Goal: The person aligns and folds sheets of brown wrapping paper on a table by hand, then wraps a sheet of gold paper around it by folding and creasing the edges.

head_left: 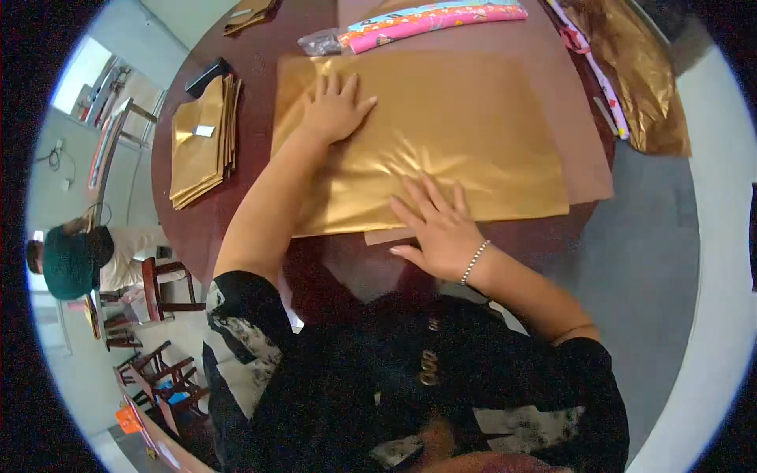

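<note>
A large gold sheet (473, 118), shiny and slightly creased, lies flat on the dark red round table (347, 268). My left hand (335, 110) rests on its upper left part, palm down with fingers spread. Near the sheet's front edge, my right hand (441, 225) lies flat with its fingers apart, a beaded bracelet (475, 262) at the wrist. Creases run out from the right fingertips. A duller brown sheet (579, 150) shows beneath, sticking out on the right and a little at the front. Neither hand grips anything.
Folded gold sheets (197, 150) with a white label are stacked at the left, beside a black object (207, 76). Patterned rolls (434, 27) lie at the back. Crumpled gold material (631, 71) hangs over the right edge. A person in green (69, 262) sits far left near wooden stools (162, 378).
</note>
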### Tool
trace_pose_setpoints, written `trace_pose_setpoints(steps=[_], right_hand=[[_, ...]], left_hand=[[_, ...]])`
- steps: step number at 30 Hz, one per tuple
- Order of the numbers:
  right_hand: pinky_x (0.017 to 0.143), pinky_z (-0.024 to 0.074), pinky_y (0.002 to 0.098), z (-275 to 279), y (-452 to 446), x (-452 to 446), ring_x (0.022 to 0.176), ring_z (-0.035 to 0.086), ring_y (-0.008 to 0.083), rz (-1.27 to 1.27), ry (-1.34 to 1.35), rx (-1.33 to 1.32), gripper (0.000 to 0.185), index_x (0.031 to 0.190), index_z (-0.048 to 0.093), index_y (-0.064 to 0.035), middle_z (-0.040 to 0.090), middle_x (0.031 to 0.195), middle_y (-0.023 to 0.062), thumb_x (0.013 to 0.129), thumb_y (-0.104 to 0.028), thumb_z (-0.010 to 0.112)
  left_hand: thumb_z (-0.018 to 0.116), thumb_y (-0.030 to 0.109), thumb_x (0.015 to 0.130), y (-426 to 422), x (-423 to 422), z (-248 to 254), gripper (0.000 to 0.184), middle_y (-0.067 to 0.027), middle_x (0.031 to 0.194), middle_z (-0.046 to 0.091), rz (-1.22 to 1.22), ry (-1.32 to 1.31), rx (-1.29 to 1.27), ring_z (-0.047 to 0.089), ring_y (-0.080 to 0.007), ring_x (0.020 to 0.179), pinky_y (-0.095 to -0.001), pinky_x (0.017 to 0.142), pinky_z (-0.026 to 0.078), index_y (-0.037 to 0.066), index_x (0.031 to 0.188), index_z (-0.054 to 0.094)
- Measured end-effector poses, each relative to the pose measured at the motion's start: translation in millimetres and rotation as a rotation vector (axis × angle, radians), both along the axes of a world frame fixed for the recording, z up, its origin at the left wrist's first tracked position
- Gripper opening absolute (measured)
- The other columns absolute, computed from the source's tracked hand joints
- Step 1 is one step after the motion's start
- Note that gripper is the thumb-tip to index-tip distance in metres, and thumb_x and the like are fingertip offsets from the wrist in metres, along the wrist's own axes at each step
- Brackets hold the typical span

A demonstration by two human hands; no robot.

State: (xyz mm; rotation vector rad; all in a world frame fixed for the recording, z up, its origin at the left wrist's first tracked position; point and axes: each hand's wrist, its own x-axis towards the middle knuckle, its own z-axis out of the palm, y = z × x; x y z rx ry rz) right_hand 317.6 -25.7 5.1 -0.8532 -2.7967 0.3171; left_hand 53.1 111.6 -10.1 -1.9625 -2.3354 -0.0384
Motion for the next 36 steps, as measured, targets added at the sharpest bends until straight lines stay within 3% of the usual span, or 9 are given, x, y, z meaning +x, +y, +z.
trace_pose_setpoints(steps=[3, 6, 14, 21, 25, 28, 29, 35, 36], right_hand=[[0.107, 0.0174, 0.0642, -6.1, 2.0, 2.8, 0.141, 0.017, 0.0381, -0.028, -0.027, -0.017, 0.072, 0.144, 0.035, -0.0142, 0.024, 0.152, 0.0172, 0.085, -0.049, 0.059], [0.106, 0.0182, 0.0651, -4.9, 3.5, -0.7, 0.141, 0.017, 0.0376, -0.026, -0.044, -0.034, 0.073, 0.144, 0.036, -0.0150, 0.025, 0.151, 0.0171, 0.084, -0.048, 0.061], [0.106, 0.0185, 0.0656, -0.3, 3.9, -11.7, 0.141, 0.017, 0.0376, -0.017, -0.059, -0.069, 0.078, 0.144, 0.036, -0.0149, 0.023, 0.152, 0.0168, 0.080, -0.050, 0.065], [0.105, 0.0194, 0.0649, 1.9, 2.1, -14.0, 0.141, 0.018, 0.0372, -0.021, -0.075, -0.085, 0.078, 0.143, 0.037, -0.0156, 0.022, 0.153, 0.0154, 0.079, -0.050, 0.066], [0.105, 0.0203, 0.0641, 1.3, 3.3, -10.7, 0.141, 0.020, 0.0369, -0.015, -0.066, -0.082, 0.076, 0.142, 0.039, -0.0157, 0.025, 0.152, 0.0156, 0.079, -0.049, 0.066], [0.105, 0.0221, 0.0626, 2.0, -0.4, -6.4, 0.140, 0.022, 0.0369, -0.008, -0.023, -0.066, 0.074, 0.140, 0.041, -0.0137, 0.027, 0.150, 0.0171, 0.078, -0.043, 0.069], [0.105, 0.0220, 0.0623, 7.5, -0.7, -6.0, 0.140, 0.022, 0.0368, -0.003, -0.016, -0.093, 0.072, 0.138, 0.043, -0.0122, 0.027, 0.150, 0.0176, 0.077, -0.039, 0.071], [0.097, 0.0425, 0.0477, 2.2, -18.6, 25.5, 0.123, 0.049, 0.0375, 0.046, 0.324, -0.117, 0.057, 0.130, 0.050, -0.0063, 0.049, 0.134, 0.0204, 0.079, -0.022, 0.071], [0.090, 0.0471, 0.0420, 7.0, -27.0, 35.4, 0.114, 0.055, 0.0343, -0.068, 0.326, -0.408, 0.051, 0.129, 0.050, -0.0050, 0.055, 0.126, 0.0195, 0.083, -0.021, 0.069]], left_hand=[[0.043, 0.057, 0.091, 12.5, 11.2, 32.2, 0.075, -0.0256, 0.149, 0.025, -0.080, -0.389, -0.251, 0.023, -0.0434, 0.138, -0.0481, 0.112, 0.023, 0.005, 0.143, 0.031], [0.043, 0.055, 0.092, 33.7, 14.0, 23.6, 0.073, -0.0272, 0.147, 0.028, -0.273, -0.113, 0.040, 0.026, -0.0456, 0.136, -0.0453, 0.112, 0.024, 0.000, 0.138, 0.036], [0.055, 0.058, 0.083, 108.6, -1.0, 2.9, 0.075, -0.0221, 0.134, 0.046, -0.313, -0.090, 0.140, 0.039, -0.0388, 0.128, -0.0500, 0.107, 0.030, 0.005, 0.135, 0.043], [0.068, 0.058, 0.064, 126.4, 5.2, 41.9, 0.061, -0.0124, 0.111, 0.066, -0.234, -0.036, -0.141, 0.061, -0.0312, 0.107, -0.0468, 0.093, 0.046, 0.014, 0.107, 0.067], [0.064, 0.052, 0.074, 116.5, 8.3, 51.1, 0.060, -0.0163, 0.102, 0.069, -0.266, -0.057, -0.085, 0.066, -0.0296, 0.097, -0.0364, 0.087, 0.050, 0.005, 0.111, 0.067], [0.071, 0.036, 0.076, 60.6, 17.2, 76.2, 0.047, -0.0215, 0.108, 0.065, -0.469, -0.090, 0.224, 0.058, -0.0376, 0.108, -0.0430, 0.092, 0.045, 0.001, 0.107, 0.066], [0.067, 0.041, 0.080, 101.5, 6.2, 56.3, 0.046, -0.0186, 0.108, 0.066, -0.351, -0.180, -0.080, 0.061, -0.0338, 0.104, -0.0413, 0.089, 0.047, 0.004, 0.108, 0.067], [0.064, 0.034, 0.089, 96.6, -29.5, 28.4, 0.033, -0.0087, 0.079, 0.067, -0.356, -0.783, -0.185, 0.063, -0.0153, 0.069, -0.0311, 0.066, 0.050, 0.002, 0.092, 0.070], [0.063, 0.032, 0.090, 82.3, -26.9, 32.8, 0.031, -0.0053, 0.072, 0.065, -0.329, -0.949, -0.121, 0.060, -0.0119, 0.063, -0.0303, 0.061, 0.049, 0.002, 0.087, 0.071]])
